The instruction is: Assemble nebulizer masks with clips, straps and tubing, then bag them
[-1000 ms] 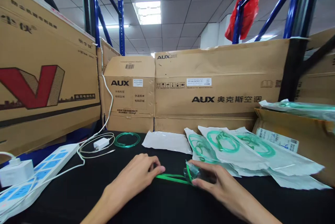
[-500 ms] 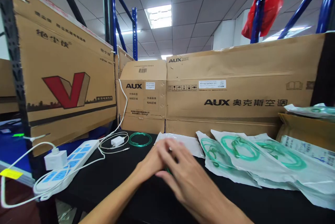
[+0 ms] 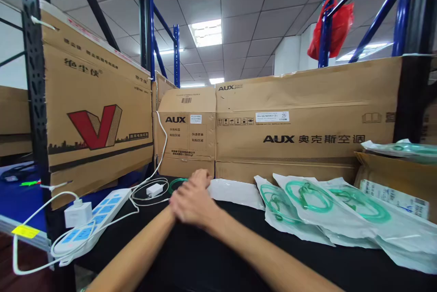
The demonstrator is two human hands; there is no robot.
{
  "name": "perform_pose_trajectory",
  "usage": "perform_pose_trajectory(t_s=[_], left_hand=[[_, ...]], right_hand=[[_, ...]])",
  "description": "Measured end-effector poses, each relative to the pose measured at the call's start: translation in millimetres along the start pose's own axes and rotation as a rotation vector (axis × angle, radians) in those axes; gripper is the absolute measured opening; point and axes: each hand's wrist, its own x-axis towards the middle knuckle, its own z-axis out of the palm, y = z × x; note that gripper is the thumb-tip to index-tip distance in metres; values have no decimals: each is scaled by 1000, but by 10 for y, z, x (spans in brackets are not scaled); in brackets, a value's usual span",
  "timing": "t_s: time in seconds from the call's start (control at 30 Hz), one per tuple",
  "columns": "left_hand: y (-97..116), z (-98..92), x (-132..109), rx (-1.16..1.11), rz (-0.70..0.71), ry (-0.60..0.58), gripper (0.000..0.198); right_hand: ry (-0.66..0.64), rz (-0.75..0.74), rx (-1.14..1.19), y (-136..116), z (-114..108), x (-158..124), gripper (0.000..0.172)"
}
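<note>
My left hand (image 3: 201, 176) reaches forward over the black table. Its fingers look curled, but their inner side is turned away and anything in them is hidden. My right hand (image 3: 194, 203) lies across the back of the left hand and wrist, its fingers wrapped round them. Just left of the hands, a coil of green tubing (image 3: 173, 185) lies on the table, partly covered by them. Close on the right is a flat white packet (image 3: 235, 193). Clear-fronted pouches with green tubing (image 3: 309, 196) lie overlapped further right.
A white power strip (image 3: 97, 219) with a plugged-in adapter (image 3: 78, 214) and loose white cable (image 3: 164, 137) lies at left. Tall cardboard boxes (image 3: 307, 96) wall off the back and left side. An open carton (image 3: 378, 169) with another pouch on top stands at right.
Both hands have moved left and away from me, now partly over the green coil. The right hand's spread fingers have closed round the left hand. The view has shifted slightly.
</note>
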Motion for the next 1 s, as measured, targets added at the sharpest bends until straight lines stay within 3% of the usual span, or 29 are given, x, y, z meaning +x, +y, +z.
perform_pose_trajectory(t_s=[0.1,0.17,0.23,0.33,0.47,0.7,0.8,1.0], left_hand=[[-460,-72,-227,113,-56,-23,33],[-720,-94,-381,177,-80,-40,30],[-900,-90,-509,224,-81,-52,31],[-989,-53,-661,257,-32,-55,29],[-833,2,-931,238,80,-57,22],[-309,87,-1577,42,282,-102,35],[-182,144,-1663,-100,321,-148,28],[-38,285,-1644,-195,218,-197,32]], right_hand=[[16,244,-44,550,-174,-360,24],[-2,358,-33,691,-300,-707,16],[-22,439,4,661,-419,-1068,18],[-51,517,75,459,-556,-1506,28],[-78,590,183,205,-627,-1758,36],[-126,770,318,22,-622,-1717,32],[-143,788,352,-1,-623,-1761,28],[-150,874,375,149,-731,-2065,36]])
